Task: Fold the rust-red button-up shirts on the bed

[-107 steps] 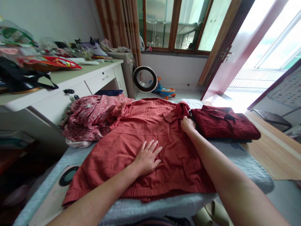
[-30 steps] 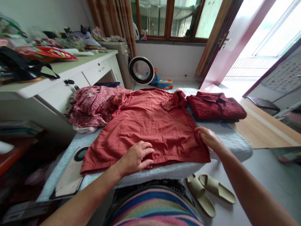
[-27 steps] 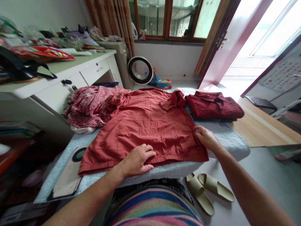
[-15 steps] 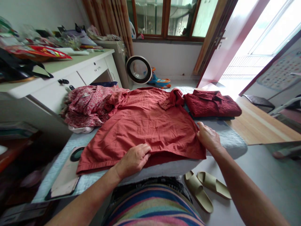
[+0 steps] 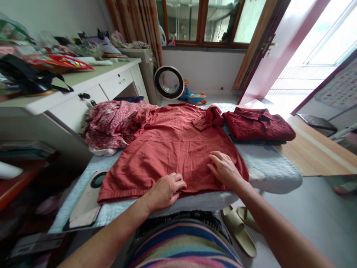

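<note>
A rust-red shirt [image 5: 170,149] lies spread over a padded board with a light blue cloth cover [image 5: 273,163], its hem towards me and its sleeves bunched at the far side. My left hand [image 5: 167,190] is closed on the middle of the hem, fingers on top and thumb at the near edge. On the lower right part of the shirt rests my right hand [image 5: 224,167], open, its fingers slightly bent and apart. A folded dark red garment [image 5: 259,124] sits on other folded cloth to the right. Crumpled pink patterned clothing [image 5: 108,123] is heaped at the left.
An iron rest plate [image 5: 83,204] is at the board's left end. White drawers with a cluttered green top [image 5: 103,76] stand at the left. A wooden table [image 5: 320,145] adjoins on the right. Slippers [image 5: 240,230] lie on the floor below.
My right hand has let go of the shirt's right edge and moved left onto its surface. The hem's raised right part now lies flatter. My left hand stays at the hem.
</note>
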A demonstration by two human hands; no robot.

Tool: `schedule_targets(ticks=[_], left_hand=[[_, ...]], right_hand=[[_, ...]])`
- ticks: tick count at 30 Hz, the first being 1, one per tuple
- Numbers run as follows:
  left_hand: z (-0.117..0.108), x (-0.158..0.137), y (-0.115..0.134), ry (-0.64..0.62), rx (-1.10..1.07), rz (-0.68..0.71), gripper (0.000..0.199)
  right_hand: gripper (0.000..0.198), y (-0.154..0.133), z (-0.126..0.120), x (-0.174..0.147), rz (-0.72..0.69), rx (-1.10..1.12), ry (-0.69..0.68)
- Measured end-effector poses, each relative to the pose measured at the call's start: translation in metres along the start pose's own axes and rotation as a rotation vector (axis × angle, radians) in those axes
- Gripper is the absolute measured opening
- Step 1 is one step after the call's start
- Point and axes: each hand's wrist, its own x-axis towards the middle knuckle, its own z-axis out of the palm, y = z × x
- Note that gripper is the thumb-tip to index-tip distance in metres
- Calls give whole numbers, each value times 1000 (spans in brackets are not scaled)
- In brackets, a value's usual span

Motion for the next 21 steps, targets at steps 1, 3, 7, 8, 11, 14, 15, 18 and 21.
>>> schedule_targets(ticks=[1, 3, 7, 8, 11, 14, 15, 18, 21], left_hand=[[-2, -3, -3, 7, 13, -8, 26], [-6, -12, -13, 35, 67, -57, 43], [-12, -40, -43, 127, 299, -277, 62], [-13, -47, -49, 141, 346, -337, 60], [-18, -65, -59, 133, 344, -431, 56], [-32, -74, -52, 16, 99, -350, 47], [-38, -74, -48, -58, -32, -311, 41], [-63, -67, -49, -220, -404, -274, 30], [-88, -51, -81, 82, -428, -404, 33]], right_hand=[[39, -1, 7, -2, -36, 6, -16], [49, 3, 21, -7, -37, -1, -73], [57, 19, 33, -12, -23, 16, -119], [56, 22, 33, -11, -16, 26, -112], [49, 21, 28, -3, 37, 51, -66], [41, 11, 22, 9, 67, 50, 6], [39, 7, 21, 15, 63, 49, 30], [41, -9, 23, 31, 38, 60, 80], [47, -23, 35, 45, 33, 56, 62]])
